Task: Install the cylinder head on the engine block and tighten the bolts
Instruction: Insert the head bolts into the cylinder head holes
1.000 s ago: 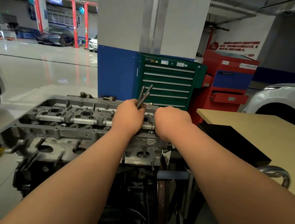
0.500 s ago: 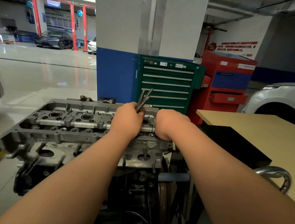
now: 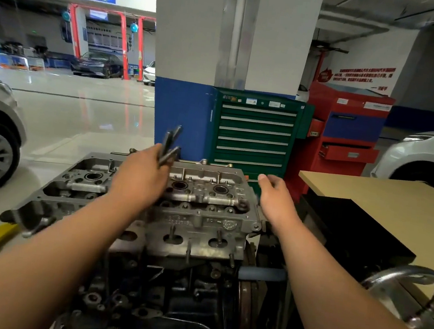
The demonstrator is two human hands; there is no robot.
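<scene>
Several bolts [image 3: 171, 143] are gripped in a bundle by the left hand [image 3: 138, 182], with the fingers curled round their lower ends. The count cannot be told, as the shanks are blurred. They are held upright over the middle of the head [image 3: 199, 216], seemingly so that one at a time can be drawn out and dropped into its hole.

The head is seated on the block [image 3: 168, 294], level as far as can be seen, with its top face and round wells [image 3: 179, 185] exposed. No bolt can be made out in any hole.

The right hand [image 3: 276, 201] is held spread and empty just beside the head's right end, probably kept free to pick from the bundle. Whether it touches the head cannot be told.

Beyond, the drawers of a green chest [image 3: 255, 130] are shut, so nothing of their contents is shown. On the red cabinet [image 3: 349, 130] beside it, one drawer appears to be pulled slightly out, with its contents hidden. A table [image 3: 395, 201] stands to the right.
</scene>
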